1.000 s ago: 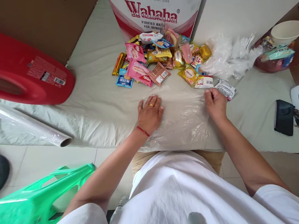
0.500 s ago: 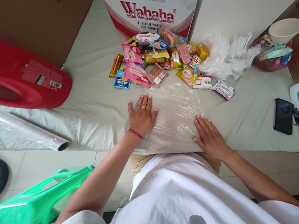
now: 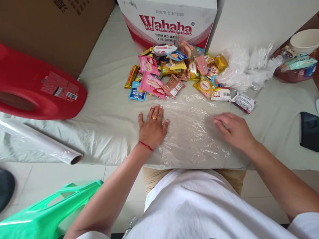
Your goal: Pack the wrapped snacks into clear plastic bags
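A: Where is the plastic sheet (image 3: 190,131)?

B: I see it spread flat on the cloth-covered table (image 3: 106,116), at the near edge, just in front of the snack pile (image 3: 176,72).

A: And the hands?

B: My left hand (image 3: 152,129) lies palm down on the sheet's left edge, fingers spread, grasping nothing. My right hand (image 3: 235,130) is over the sheet's right side, fingers loosely extended, unclenched; it is blurred, so I cannot tell whether it touches the film.

A: Anything else near the sheet?

B: Behind the snacks stands a Wahaha box (image 3: 168,19). Left of the sheet lie a red jug (image 3: 21,90) and a film roll (image 3: 39,141); right of it, a black phone (image 3: 310,129).
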`<act>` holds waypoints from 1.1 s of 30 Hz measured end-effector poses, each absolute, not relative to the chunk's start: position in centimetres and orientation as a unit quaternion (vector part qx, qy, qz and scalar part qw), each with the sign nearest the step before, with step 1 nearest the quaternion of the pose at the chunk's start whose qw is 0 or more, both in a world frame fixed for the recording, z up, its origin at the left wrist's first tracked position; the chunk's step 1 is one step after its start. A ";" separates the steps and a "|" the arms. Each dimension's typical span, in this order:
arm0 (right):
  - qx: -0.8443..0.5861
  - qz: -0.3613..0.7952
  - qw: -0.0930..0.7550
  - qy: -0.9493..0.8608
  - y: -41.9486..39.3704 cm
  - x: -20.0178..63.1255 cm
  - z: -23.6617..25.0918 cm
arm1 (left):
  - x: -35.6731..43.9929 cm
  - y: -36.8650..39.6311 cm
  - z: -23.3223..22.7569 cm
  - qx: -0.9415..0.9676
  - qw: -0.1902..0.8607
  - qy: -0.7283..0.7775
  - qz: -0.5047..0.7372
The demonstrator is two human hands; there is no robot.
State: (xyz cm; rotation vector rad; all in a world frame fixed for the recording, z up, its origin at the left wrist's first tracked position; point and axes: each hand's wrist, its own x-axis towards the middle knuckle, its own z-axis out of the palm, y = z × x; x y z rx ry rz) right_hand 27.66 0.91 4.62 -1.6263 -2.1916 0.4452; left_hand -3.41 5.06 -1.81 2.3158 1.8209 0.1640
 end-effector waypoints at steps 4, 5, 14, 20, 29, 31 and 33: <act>-0.521 0.116 0.145 -0.833 9.0 18.6 4.8 | -3.4 5.0 -2.0 0.783 0.090 0.612 0.059; -0.519 0.091 0.144 -0.838 10.7 16.0 4.6 | -3.4 5.0 -2.0 0.784 0.090 0.612 0.060; -0.560 0.060 0.153 -0.812 18.9 9.6 3.9 | -3.5 5.1 -2.2 0.783 0.099 0.611 0.059; -0.542 0.083 0.209 -0.810 19.6 15.4 5.0 | -3.5 4.9 -2.3 0.785 0.102 0.605 0.082; -0.492 0.092 0.058 -0.864 18.8 9.7 2.1 | -3.4 4.9 -2.3 0.781 0.098 0.612 0.073; -0.485 0.109 0.100 -0.862 18.6 10.8 3.0 | -3.5 4.9 -2.3 0.780 0.100 0.612 0.077; -0.461 0.141 0.165 -0.861 17.6 13.1 4.6 | -3.5 4.9 -2.3 0.782 0.103 0.609 0.084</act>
